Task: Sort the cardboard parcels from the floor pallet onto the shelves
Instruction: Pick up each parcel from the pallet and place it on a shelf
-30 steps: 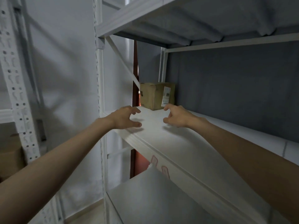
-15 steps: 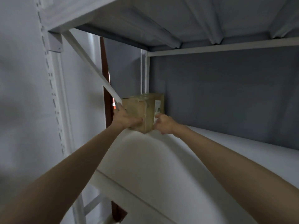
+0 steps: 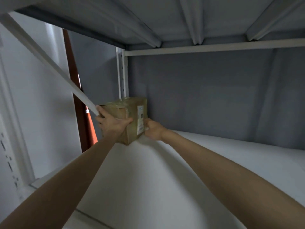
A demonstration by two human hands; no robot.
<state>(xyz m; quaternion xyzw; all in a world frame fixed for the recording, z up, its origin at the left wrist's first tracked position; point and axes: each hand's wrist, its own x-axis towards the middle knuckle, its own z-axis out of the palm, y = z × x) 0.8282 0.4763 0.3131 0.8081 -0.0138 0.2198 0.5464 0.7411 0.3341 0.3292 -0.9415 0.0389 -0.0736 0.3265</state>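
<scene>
Two hands grip one taped cardboard parcel [image 3: 130, 116] at the white shelf's [image 3: 165, 179] rear-left corner: left hand [image 3: 112, 123] and right hand [image 3: 152, 129] clasping opposite sides.

A: Views on record?
B: One. Head camera, worn by the person, wide-angle; straight rails bow toward the frame edges.

A: Position and facing?
B: At the front of the rack, looking forward into the bay, toward the rear left corner post [image 3: 122, 71]. The shelf [image 3: 165, 187] fills the lower frame; the underside of the upper shelf [image 3: 165, 19] fills the top.

A: Nearness?
B: Close. Both forearms enter from the bottom corners and reach the cardboard parcel [image 3: 132, 118] near centre.

A: Shared coverage?
B: None; single view.
</scene>
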